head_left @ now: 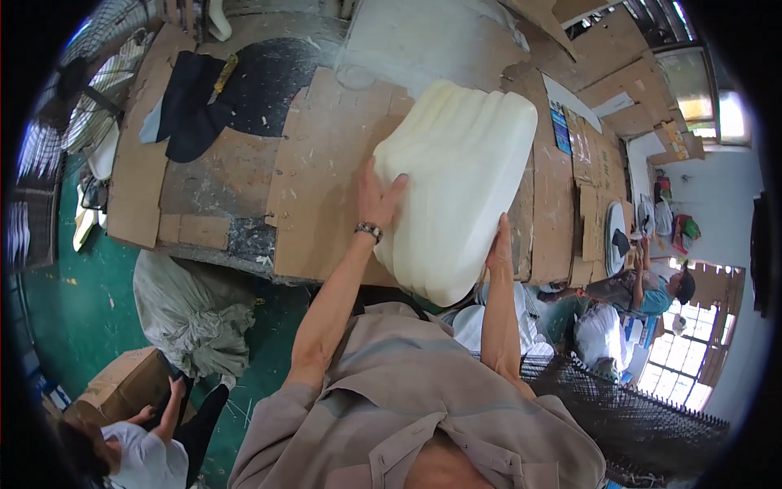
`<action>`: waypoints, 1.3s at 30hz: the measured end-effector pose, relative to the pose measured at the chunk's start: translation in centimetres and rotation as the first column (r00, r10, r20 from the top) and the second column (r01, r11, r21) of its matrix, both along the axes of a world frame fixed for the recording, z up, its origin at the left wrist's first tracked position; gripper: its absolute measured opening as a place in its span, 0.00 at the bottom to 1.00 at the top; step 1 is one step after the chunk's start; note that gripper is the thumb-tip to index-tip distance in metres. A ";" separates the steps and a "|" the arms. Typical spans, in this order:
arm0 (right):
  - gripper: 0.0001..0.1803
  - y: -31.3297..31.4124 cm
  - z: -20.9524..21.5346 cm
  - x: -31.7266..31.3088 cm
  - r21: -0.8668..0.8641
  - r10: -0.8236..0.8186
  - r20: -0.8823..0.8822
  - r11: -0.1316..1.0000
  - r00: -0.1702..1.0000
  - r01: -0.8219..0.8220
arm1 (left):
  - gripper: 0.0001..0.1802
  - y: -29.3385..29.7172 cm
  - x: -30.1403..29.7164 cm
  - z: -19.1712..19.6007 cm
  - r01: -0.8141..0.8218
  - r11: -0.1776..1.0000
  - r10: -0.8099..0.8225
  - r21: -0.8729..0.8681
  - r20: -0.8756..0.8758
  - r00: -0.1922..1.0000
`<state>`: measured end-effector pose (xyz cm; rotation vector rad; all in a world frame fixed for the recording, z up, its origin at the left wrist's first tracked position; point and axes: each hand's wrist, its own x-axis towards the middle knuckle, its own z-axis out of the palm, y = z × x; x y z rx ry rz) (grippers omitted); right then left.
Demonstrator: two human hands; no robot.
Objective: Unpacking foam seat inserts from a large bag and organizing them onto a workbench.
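A large cream-coloured foam cushion (456, 179) with rounded corners and long ridges stands tilted over the front edge of the worktable. My left hand (380, 196) presses against its left side, thumb apart from the fingers. On the opposite side, near the lower right edge, my right hand (499, 243) supports it with the fingers pointing up along the foam. Between my two hands the cushion is held. Part of my right palm is hidden by the foam's edge.
Flattened cardboard (318, 171) covers the worktable. Dark cloth pieces (195, 110) and a yellow-handled tool (226, 73) lie at the far left. A tied white sack (191, 306) stands below the table. Two other people work nearby, one at lower left, another at right.
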<state>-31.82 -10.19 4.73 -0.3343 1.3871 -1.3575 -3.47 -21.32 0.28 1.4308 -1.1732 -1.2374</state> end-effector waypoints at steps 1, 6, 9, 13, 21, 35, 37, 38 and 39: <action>0.42 -0.3 -0.2 0.6 0.005 0.031 0.022 0.999 0.999 -0.031 | 0.55 0.8 -0.2 0.9 0.024 0.998 -0.027 -0.062 -0.050 0.998; 0.34 -0.9 -0.7 2.5 -0.008 0.005 -0.220 1.000 0.976 -0.007 | 0.33 3.2 -1.6 2.0 0.057 0.986 -0.039 -0.157 0.113 0.993; 0.35 -1.9 4.8 11.1 0.107 0.080 -0.469 0.994 0.880 -0.033 | 0.33 4.7 2.7 1.4 -0.028 0.999 0.035 -0.046 0.164 0.986; 0.41 -0.9 5.9 10.5 0.185 0.146 -0.696 0.982 0.703 -0.020 | 0.27 9.2 5.9 3.0 -0.130 0.991 0.130 -0.005 0.012 0.991; 0.42 0.3 7.6 10.0 0.011 0.090 -0.929 0.976 0.358 -0.217 | 0.13 25.6 18.6 -7.1 -0.766 0.635 0.743 0.106 0.188 0.642; 0.21 12.0 -6.5 50.0 0.317 0.957 -0.219 -0.113 -0.188 -0.942 | 0.31 42.0 53.6 -36.4 -0.591 -0.227 0.922 0.774 -0.024 -0.385; 0.29 14.5 -16.2 53.9 0.358 0.866 -0.118 -0.420 -0.487 -0.834 | 0.16 36.5 51.7 -37.0 -0.588 -0.173 0.973 0.790 0.045 -0.226; 0.31 15.4 -19.3 56.6 0.306 0.811 -0.178 -0.493 -0.558 -0.814 | 0.15 34.3 51.1 -35.9 -0.702 -0.058 0.998 0.710 0.031 -0.050; 0.33 15.8 -22.3 59.3 0.263 0.751 -0.242 -0.558 -0.614 -0.787 | 0.14 31.4 50.1 -33.9 -0.781 0.090 0.990 0.618 0.027 0.136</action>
